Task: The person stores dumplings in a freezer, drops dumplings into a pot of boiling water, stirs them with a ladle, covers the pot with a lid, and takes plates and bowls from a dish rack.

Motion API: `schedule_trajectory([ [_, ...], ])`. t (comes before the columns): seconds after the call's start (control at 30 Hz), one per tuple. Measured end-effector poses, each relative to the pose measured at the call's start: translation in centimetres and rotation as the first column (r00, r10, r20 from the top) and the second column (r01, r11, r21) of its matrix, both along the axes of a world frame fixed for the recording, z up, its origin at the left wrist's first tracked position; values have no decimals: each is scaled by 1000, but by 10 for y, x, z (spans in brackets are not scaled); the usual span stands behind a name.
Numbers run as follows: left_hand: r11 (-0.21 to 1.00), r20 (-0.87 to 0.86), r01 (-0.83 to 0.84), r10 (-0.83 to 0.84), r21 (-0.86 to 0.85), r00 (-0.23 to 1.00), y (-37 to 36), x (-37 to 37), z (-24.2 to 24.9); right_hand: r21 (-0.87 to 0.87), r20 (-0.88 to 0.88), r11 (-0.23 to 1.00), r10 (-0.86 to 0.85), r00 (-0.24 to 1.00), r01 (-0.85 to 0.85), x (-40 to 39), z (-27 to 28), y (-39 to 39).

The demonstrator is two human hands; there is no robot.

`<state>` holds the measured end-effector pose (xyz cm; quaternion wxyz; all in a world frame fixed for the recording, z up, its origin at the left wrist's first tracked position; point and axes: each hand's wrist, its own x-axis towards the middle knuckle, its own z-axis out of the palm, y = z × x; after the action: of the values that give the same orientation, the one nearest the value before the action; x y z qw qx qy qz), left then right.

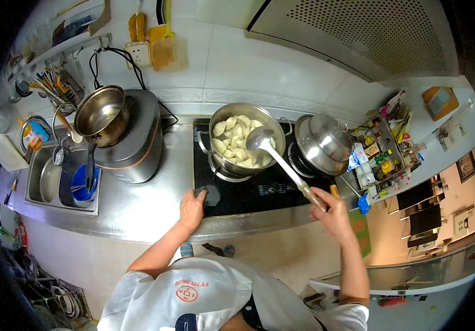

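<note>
My right hand (pixel 334 216) is wrapped round the brown handle end of a long metal ladle (pixel 287 168). The ladle's bowl overlaps the right side of a two-handled steel pot (pixel 213 131) on the black cooktop (pixel 232 201). Many pale dumplings (pixel 233 142) fill the pot. My left hand (pixel 191 211) rests with fingers laid on the counter at the cooktop's front left corner, beside a grey round patch on the black surface. It holds nothing.
Right of the pot, a lidded steel pot (pixel 325 144) occupies the other burner. Left stands a grey cooker (pixel 132 149) with a long-handled saucepan (pixel 103 113) on top, then a sink (pixel 44 182). Bottles in a rack (pixel 381 160) line the right; a range hood (pixel 359 33) hangs above.
</note>
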<state>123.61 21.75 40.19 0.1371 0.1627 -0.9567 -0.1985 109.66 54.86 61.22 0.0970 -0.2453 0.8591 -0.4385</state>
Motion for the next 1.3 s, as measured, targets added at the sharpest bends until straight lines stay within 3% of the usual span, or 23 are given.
schedule_trajectory([
  [0.03,998,53,-4,6,-55,999,-11,3,-31,66,44,998,1,999,-4,-7,16,1],
  [0.07,999,209,-42,48,-29,977,-18,6,-47,264,-118,959,139,983,-104,-10,46,-4],
  [0.13,996,353,-37,64,-83,934,-26,15,-66,375,-187,924,147,971,-68,-13,72,-16],
  [0.3,1000,351,8,-3,-13,936,-37,16,-65,479,-183,873,200,963,-90,-38,103,-32],
  [0.33,1000,361,-2,3,-3,933,-40,14,-70,447,-277,890,231,933,-88,-46,106,-33],
  [0.4,1000,384,-17,11,12,923,-43,11,-72,457,-142,881,205,968,-120,-53,124,-43],
  [0.5,999,385,-34,26,15,922,-46,10,-74,712,-272,698,377,885,-79,-59,144,-60],
  [0.6,999,334,-52,45,13,942,-48,11,-82,792,-382,611,476,792,15,-66,152,-73],
  [0.73,995,342,-84,64,44,937,-48,9,-82,831,-308,556,443,842,12,-74,149,-89],
  [0.83,994,331,-96,75,49,941,-47,8,-80,852,-297,523,528,796,-29,-88,129,-85],
  [1.03,986,364,-144,104,86,926,-44,8,-63,861,-195,502,471,861,-80,-96,111,-90],
  [1.3,984,351,-150,109,92,930,-42,8,-58,680,42,680,338,940,-275,-108,78,-80],
])
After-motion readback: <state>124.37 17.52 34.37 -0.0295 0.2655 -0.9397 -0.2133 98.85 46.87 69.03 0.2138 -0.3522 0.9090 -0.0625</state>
